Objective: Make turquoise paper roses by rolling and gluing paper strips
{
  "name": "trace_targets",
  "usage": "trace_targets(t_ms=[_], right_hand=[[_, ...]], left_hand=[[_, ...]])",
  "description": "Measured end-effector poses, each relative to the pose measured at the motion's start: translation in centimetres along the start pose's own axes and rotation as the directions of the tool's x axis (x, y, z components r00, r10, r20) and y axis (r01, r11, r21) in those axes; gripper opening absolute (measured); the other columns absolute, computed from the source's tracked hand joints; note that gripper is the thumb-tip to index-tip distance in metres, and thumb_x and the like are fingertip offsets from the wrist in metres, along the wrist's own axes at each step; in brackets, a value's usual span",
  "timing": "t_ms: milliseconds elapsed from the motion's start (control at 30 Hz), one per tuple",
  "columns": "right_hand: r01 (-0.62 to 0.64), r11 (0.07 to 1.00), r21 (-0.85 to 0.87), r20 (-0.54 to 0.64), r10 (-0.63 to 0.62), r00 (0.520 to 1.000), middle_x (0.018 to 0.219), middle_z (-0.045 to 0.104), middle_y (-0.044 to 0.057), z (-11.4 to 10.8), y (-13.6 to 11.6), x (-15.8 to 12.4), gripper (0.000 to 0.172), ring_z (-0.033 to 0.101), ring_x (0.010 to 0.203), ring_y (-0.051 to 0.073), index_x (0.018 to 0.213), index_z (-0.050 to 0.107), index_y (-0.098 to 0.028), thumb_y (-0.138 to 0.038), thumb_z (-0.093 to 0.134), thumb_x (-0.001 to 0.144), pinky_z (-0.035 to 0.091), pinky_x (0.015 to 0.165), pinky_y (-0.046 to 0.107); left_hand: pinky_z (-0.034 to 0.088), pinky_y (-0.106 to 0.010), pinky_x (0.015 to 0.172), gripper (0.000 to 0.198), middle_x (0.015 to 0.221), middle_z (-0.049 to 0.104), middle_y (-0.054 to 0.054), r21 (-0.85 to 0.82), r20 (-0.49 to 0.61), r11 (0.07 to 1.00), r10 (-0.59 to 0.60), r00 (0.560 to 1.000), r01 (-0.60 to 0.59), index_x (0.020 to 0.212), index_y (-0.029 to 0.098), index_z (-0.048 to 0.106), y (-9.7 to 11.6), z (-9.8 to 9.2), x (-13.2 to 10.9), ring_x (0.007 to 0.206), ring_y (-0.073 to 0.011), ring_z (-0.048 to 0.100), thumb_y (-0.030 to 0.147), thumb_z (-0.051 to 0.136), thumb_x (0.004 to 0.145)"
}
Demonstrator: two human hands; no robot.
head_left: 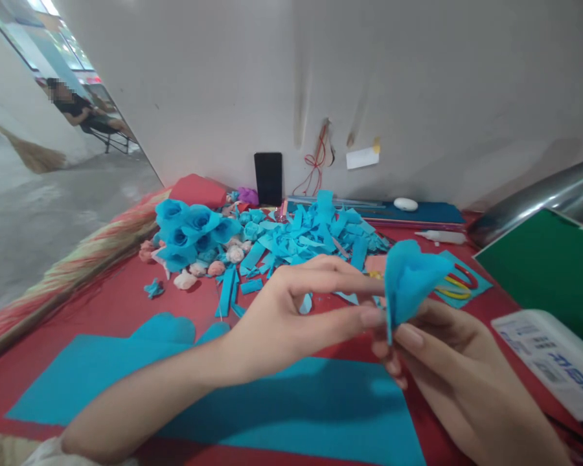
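Note:
A blue crepe-paper flower (411, 278) stands upright between my hands, its petals flaring to the upper right. My right hand (459, 372) pinches its narrow base between thumb and fingers. From the left, my left hand (306, 301) has its thumb and fingertips closed on the flower's edge near the base; some fingertips are hidden behind it. Below my hands lies a large blue crepe-paper sheet (291, 411) on the red tabletop (126, 291). Two rounded blue petal pieces (165, 327) rest by its far edge.
Finished-looking blue paper flowers (189, 230) sit at the back left, beside a heap of blue paper scraps (315, 230). Scissors (459, 283) lie behind my right hand. A white box (548, 362) and green board (554, 278) stand at right. A phone (269, 179) leans against the wall.

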State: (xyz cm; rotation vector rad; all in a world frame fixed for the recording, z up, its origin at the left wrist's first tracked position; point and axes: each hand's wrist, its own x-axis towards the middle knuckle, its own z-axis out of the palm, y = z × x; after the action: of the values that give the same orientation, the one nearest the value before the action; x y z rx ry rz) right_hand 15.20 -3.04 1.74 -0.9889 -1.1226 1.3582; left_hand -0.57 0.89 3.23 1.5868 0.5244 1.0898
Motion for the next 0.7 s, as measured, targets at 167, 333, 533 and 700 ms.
trace_targets(t_ms=[167,333,533,700], right_hand=[[-0.067,0.997,0.042,0.074,0.064,0.995,0.058,0.064,-0.003,-0.18,0.21,-0.73,0.005,0.058,0.046,0.008,0.071,0.071,-0.031,-0.031,0.075,0.068,0.048,0.041,0.010],[-0.030,1.000,0.003,0.062,0.029,0.998,0.054,0.063,-0.003,-0.01,0.26,-1.09,0.001,0.057,0.041,0.008,0.071,0.071,-0.031,-0.033,0.072,0.071,0.047,0.040,0.010],[0.043,0.998,-0.056,0.070,-0.039,0.997,0.054,0.064,-0.003,0.28,0.08,-0.93,0.008,0.060,0.045,0.012,0.074,0.072,-0.034,-0.028,0.073,0.069,0.051,0.042,0.014],[0.139,0.980,-0.140,0.041,-0.134,0.990,0.057,0.065,-0.006,0.48,-0.04,-1.00,0.011,0.061,0.047,0.011,0.073,0.071,-0.035,-0.024,0.070,0.072,0.052,0.044,0.012]], left_hand=[[0.051,-0.030,0.074,0.014,0.073,0.060,-0.002,-0.114,-0.017,0.989,-0.094,0.995,0.092,0.073,0.015,0.073,-0.11,0.41,-0.09,0.074,-0.0150,0.059,0.006,0.071,0.062],[0.051,-0.025,0.054,0.009,0.082,0.060,-0.006,-0.258,0.034,0.955,-0.141,0.989,0.145,0.073,0.008,0.072,-0.27,0.56,-0.04,0.058,-0.0100,0.058,0.005,0.068,0.065],[0.054,-0.028,0.057,0.008,0.083,0.057,-0.007,-0.271,0.030,0.952,-0.137,0.990,0.140,0.073,0.006,0.071,-0.22,0.87,-0.14,0.059,-0.0118,0.060,0.004,0.065,0.069],[0.055,-0.032,0.063,0.010,0.083,0.055,-0.003,-0.190,0.015,0.980,-0.056,0.998,0.058,0.078,0.011,0.071,-0.15,0.73,-0.40,0.057,-0.0109,0.061,0.006,0.063,0.073]])
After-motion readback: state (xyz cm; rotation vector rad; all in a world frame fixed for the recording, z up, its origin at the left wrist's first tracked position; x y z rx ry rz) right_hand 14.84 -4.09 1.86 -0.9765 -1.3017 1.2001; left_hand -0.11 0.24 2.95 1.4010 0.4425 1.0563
